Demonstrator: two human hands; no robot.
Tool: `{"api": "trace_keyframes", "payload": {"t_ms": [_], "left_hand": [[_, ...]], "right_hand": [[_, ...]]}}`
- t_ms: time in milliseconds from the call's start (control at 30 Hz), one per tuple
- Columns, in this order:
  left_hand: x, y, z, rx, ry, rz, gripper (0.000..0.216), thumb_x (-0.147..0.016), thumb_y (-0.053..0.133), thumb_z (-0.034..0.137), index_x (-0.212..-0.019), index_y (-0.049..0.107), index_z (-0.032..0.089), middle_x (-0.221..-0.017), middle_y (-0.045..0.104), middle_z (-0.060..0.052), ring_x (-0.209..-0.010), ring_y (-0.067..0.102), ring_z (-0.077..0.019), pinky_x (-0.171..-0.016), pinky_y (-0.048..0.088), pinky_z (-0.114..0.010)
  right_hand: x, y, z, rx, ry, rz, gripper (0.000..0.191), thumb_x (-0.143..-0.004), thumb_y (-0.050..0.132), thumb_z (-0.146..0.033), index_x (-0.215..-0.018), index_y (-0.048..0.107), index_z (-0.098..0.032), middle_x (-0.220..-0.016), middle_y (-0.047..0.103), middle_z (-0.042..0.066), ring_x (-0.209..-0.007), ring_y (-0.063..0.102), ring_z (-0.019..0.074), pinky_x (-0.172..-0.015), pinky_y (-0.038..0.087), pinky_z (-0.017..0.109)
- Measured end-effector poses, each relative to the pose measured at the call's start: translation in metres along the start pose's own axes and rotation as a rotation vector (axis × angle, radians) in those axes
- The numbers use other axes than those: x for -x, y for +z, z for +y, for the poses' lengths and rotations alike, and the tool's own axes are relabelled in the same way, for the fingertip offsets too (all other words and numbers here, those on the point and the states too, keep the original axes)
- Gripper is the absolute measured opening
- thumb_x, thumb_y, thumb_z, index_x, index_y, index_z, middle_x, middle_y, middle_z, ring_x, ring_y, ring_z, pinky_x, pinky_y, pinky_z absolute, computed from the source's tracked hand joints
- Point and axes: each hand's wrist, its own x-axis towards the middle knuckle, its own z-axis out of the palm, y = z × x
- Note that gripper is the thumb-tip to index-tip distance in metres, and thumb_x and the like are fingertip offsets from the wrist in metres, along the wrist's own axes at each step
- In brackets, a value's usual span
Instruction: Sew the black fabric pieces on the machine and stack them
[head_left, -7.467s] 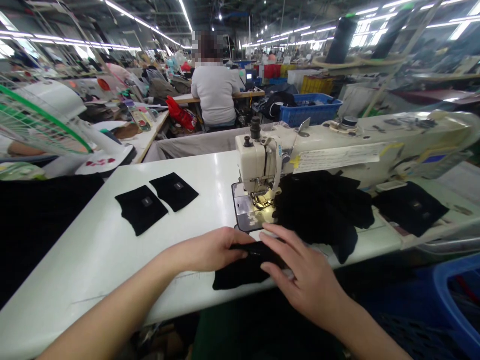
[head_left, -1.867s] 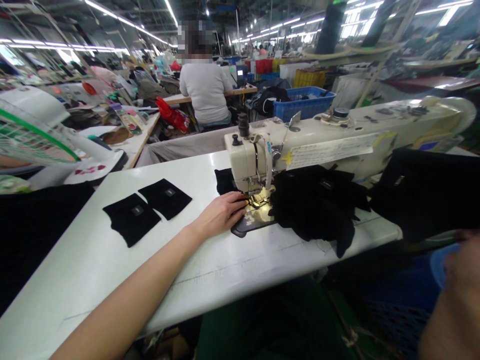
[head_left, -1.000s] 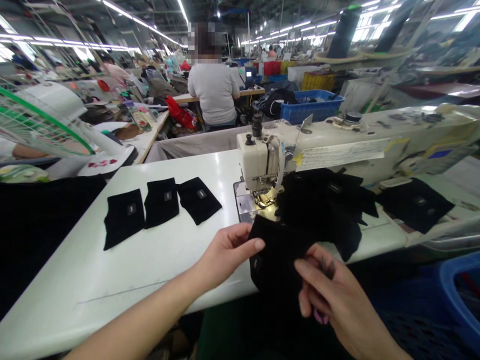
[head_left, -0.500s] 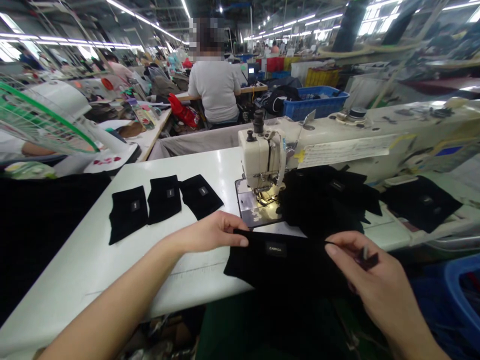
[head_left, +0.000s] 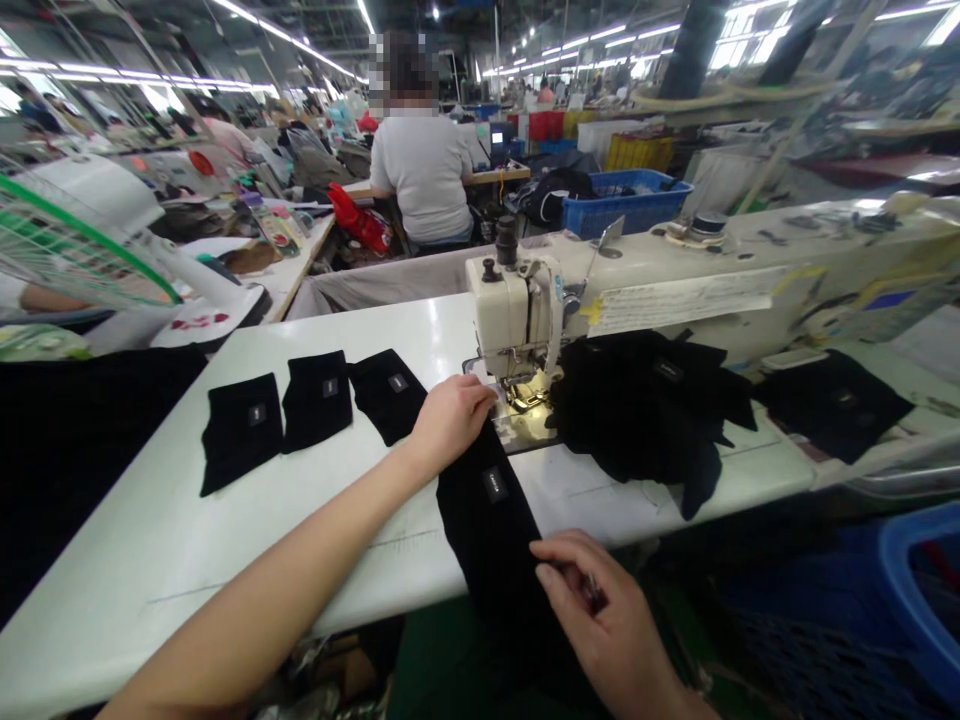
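Note:
A black fabric piece with a small label (head_left: 491, 520) stretches between my hands, slanting from the sewing machine's plate down over the table edge. My left hand (head_left: 454, 412) pinches its upper end, just left of the lit presser foot (head_left: 529, 398). Lower down, my right hand (head_left: 592, 600) grips the near edge between thumb and forefinger. Something small and dark, which I cannot make out, sits inside the curled right fingers. The sewing machine (head_left: 517, 310) stands right beyond my left hand. The fabric's lower end drops out of sight near my lap.
Left on the white table (head_left: 360, 510) lie black labelled pieces (head_left: 244, 430) in a row. A heap of black pieces (head_left: 637, 410) lies right of the needle, another piece (head_left: 836, 405) farther right. A blue basket (head_left: 892, 600) stands low right, a fan (head_left: 90, 240) at left. A co-worker (head_left: 420, 170) sits ahead.
The black piece has turned from lying crosswise to slanting lengthwise. My left hand has moved up towards the presser foot, while my right hand has come down and left.

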Motion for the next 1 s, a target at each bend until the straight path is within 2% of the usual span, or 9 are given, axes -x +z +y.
{"api": "trace_keyframes", "payload": {"t_ms": [100,200,267,333,467,600,733,1000], "left_hand": [[0.013,-0.004,0.003,-0.004,-0.049,0.111,0.016,-0.095,0.057,0.019,-0.1,0.071,0.015,-0.093,0.066,-0.008,-0.09,0.062,-0.0241,-0.084,0.052,-0.039],[0.035,-0.005,0.014,-0.028,0.047,0.019,0.013,-0.093,0.058,0.017,-0.096,0.071,0.016,-0.094,0.065,-0.008,-0.089,0.061,-0.0237,-0.083,0.054,-0.039],[0.049,-0.001,0.022,-0.065,0.134,-0.032,0.018,-0.094,0.057,0.016,-0.106,0.07,0.014,-0.104,0.065,-0.011,-0.096,0.06,-0.0258,-0.086,0.055,-0.041],[0.056,0.005,0.026,-0.088,0.185,-0.017,0.027,-0.095,0.055,0.018,-0.119,0.065,0.011,-0.115,0.063,-0.015,-0.105,0.058,-0.0281,-0.092,0.055,-0.043],[0.049,0.012,0.02,-0.076,0.249,0.01,0.033,-0.098,0.05,0.021,-0.128,0.059,0.009,-0.121,0.06,-0.016,-0.108,0.056,-0.0285,-0.096,0.054,-0.046],[0.033,0.011,0.01,-0.065,0.284,0.003,0.034,-0.097,0.049,0.019,-0.128,0.059,0.01,-0.125,0.06,-0.016,-0.11,0.054,-0.0291,-0.099,0.053,-0.049],[0.025,0.011,0.004,0.009,0.359,-0.02,0.032,-0.098,0.05,0.02,-0.126,0.061,0.009,-0.125,0.061,-0.016,-0.114,0.055,-0.0278,-0.103,0.052,-0.046],[0.019,0.013,-0.001,0.033,0.355,-0.015,0.031,-0.098,0.05,0.022,-0.123,0.064,0.011,-0.122,0.062,-0.016,-0.114,0.056,-0.0279,-0.103,0.052,-0.047]], "right_hand": [[-0.003,-0.005,0.001,0.038,-0.027,0.026,0.019,-0.09,0.06,-0.018,-0.105,0.07,-0.022,-0.083,0.066,0.0,-0.052,0.051,0.0083,-0.051,0.048,0.018],[-0.003,-0.009,0.002,0.058,-0.116,0.028,0.023,-0.092,0.057,-0.012,-0.107,0.07,-0.024,-0.091,0.07,0.001,-0.067,0.064,0.0103,-0.059,0.052,0.017],[-0.003,-0.012,0.004,0.08,-0.199,0.021,0.026,-0.094,0.054,-0.009,-0.11,0.069,-0.024,-0.098,0.072,0.002,-0.083,0.07,0.0126,-0.071,0.056,0.018],[-0.005,-0.014,0.008,0.129,-0.291,0.022,0.027,-0.095,0.054,-0.007,-0.112,0.067,-0.022,-0.098,0.073,0.003,-0.09,0.071,0.0138,-0.079,0.057,0.021],[-0.013,-0.018,0.013,0.312,-0.443,0.062,0.023,-0.096,0.054,-0.005,-0.112,0.066,-0.017,-0.098,0.073,0.006,-0.09,0.072,0.0165,-0.081,0.058,0.025],[-0.021,-0.017,0.011,0.495,-0.465,0.038,0.023,-0.099,0.048,-0.009,-0.109,0.068,-0.015,-0.101,0.07,0.01,-0.087,0.071,0.0192,-0.076,0.06,0.029],[-0.022,-0.014,0.011,0.53,-0.526,0.031,0.022,-0.099,0.048,-0.008,-0.109,0.067,-0.012,-0.102,0.071,0.011,-0.088,0.071,0.0202,-0.079,0.06,0.031],[-0.025,-0.013,0.012,0.527,-0.444,-0.009,0.021,-0.1,0.046,-0.012,-0.109,0.065,-0.015,-0.104,0.07,0.01,-0.088,0.07,0.0203,-0.076,0.058,0.03]]}}
